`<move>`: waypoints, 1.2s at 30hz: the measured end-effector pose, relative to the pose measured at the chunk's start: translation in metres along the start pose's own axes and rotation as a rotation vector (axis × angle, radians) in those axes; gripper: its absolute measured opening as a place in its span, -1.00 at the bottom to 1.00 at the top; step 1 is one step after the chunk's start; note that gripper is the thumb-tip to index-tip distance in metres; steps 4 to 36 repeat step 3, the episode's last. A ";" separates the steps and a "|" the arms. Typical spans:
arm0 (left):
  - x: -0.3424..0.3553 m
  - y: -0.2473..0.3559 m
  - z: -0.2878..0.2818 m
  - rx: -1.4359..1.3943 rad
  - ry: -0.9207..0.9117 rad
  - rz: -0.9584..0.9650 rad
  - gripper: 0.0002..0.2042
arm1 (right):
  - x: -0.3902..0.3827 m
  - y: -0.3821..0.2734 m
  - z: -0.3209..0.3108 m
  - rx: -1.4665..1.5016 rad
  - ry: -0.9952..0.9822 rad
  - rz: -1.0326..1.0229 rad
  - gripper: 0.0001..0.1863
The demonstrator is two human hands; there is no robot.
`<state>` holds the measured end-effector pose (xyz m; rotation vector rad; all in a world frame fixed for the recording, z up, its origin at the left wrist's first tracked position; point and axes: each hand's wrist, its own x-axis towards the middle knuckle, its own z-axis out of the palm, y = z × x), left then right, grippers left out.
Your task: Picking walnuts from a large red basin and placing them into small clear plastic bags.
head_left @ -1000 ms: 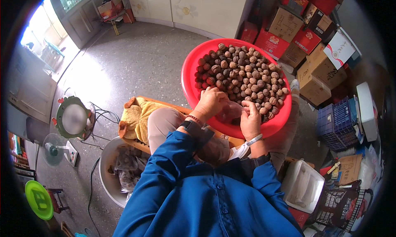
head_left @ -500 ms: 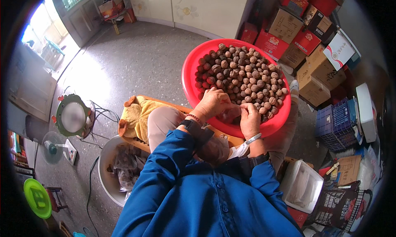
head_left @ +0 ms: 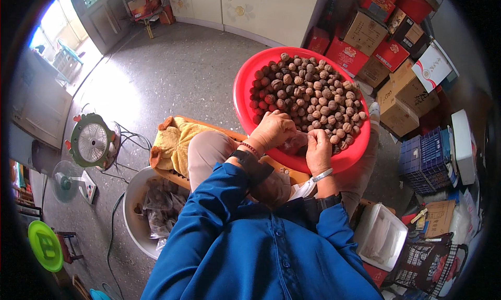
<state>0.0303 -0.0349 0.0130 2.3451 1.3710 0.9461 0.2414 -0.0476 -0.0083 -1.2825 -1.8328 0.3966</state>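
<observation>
A wide red basin [head_left: 241, 91] heaped with brown walnuts [head_left: 318, 93] stands in front of me, a little to the right. Over its near rim my left hand [head_left: 273, 130] and my right hand [head_left: 318, 151] pinch a small clear plastic bag [head_left: 296, 142] between them. The fingers of both hands are closed on the bag's edges. What the bag contains is partly hidden by the fingers. Below my hands, a second see-through bag with brownish contents [head_left: 275, 187] rests by my lap.
On my left stands a whitish tub [head_left: 130, 221] with several filled plastic bags [head_left: 159, 208]. A yellow plush cloth [head_left: 180, 143] covers the wooden bench end. Fans [head_left: 93, 143], cables and a green stool [head_left: 46, 246] are farther left. Stacked cartons [head_left: 399, 99], a blue crate [head_left: 419, 159] and a white foam box [head_left: 380, 237] line the right.
Both hands keep hold of the plastic bag, with only slight finger movement. The view has shifted a little, and the green fan's blurred disc now shows its grille.
</observation>
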 end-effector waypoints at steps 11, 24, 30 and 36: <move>0.000 -0.001 0.001 0.042 -0.029 -0.017 -0.85 | 0.000 -0.003 -0.002 -0.040 -0.036 -0.020 -0.90; 0.000 -0.001 0.001 0.042 -0.029 -0.017 -0.85 | 0.000 -0.003 -0.002 -0.040 -0.036 -0.020 -0.90; 0.000 -0.001 0.001 0.042 -0.029 -0.017 -0.85 | 0.000 -0.003 -0.002 -0.040 -0.036 -0.020 -0.90; 0.000 -0.001 0.001 0.042 -0.029 -0.017 -0.85 | 0.000 -0.003 -0.002 -0.040 -0.036 -0.020 -0.90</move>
